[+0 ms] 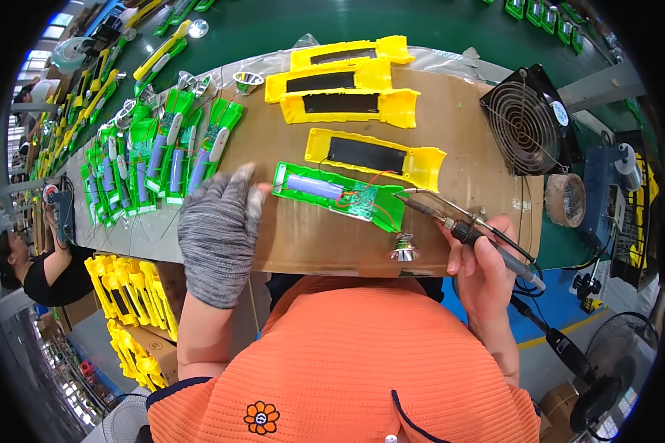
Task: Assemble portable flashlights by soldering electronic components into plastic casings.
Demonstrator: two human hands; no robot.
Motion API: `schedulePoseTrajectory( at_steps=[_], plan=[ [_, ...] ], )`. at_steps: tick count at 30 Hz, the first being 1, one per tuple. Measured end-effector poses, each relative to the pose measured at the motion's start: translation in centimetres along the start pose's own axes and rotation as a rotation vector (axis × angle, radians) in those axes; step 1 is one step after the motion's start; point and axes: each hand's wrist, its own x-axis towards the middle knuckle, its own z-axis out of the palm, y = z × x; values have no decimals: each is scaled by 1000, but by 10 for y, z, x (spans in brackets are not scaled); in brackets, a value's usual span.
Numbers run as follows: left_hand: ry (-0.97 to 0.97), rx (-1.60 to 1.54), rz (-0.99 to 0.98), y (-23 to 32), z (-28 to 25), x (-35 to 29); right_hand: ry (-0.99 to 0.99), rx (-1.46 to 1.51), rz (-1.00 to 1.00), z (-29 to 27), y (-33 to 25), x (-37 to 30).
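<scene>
Several green housings [154, 159] lie side by side at the left, each showing a violet cell. Just right of their near ends is the gloved left hand [220, 235], loosely extended with no thing visible in it; its fingertips come close to the left end of another green housing [390, 203], though I cannot tell whether they touch. That housing lies in the middle of the cardboard-covered worktop [303, 247], slanting nearer toward its right end. Its shell looks like stiff, light plastic, probably a little slippery under knit fabric. The violet battery [314, 185] likely makes the left half the heavier one, so the long side walls there seem the best hold. The circuit board [360, 199] and the thin red wires toward the right look fragile and are poor places to grip.

Just far of it lies a yellow shell [420, 164], apparently stiff and light, best taken by its rims. Near the housing's right end sits a shiny reflector [404, 249], which would likely smudge or scratch; its edge suits a light pinch. Further right, the bare right hand [489, 269] grips a soldering iron [464, 232] by its dark handle, tip by the housing's right end; the metal shaft should be treated as hot.
</scene>
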Motion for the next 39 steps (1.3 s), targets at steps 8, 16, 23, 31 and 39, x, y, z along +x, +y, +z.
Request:
schedulePoseTrajectory(
  at_steps=[8,16,23,31,39],
  plan=[
    [-32,-621,466,12,8,29,-6,-83,-20,17,-3,-7],
    [-171,-313,661,23,13,43,7,-183,10,26,-7,-9],
    [-235,-222,652,31,5,45,20,-284,124,35,-12,-9],
    [-238,-209,644,31,5,45,-52,-363,44,32,-7,-5],
    [-252,-178,664,31,4,45,-47,-363,58,34,-6,-5]
  ],
)
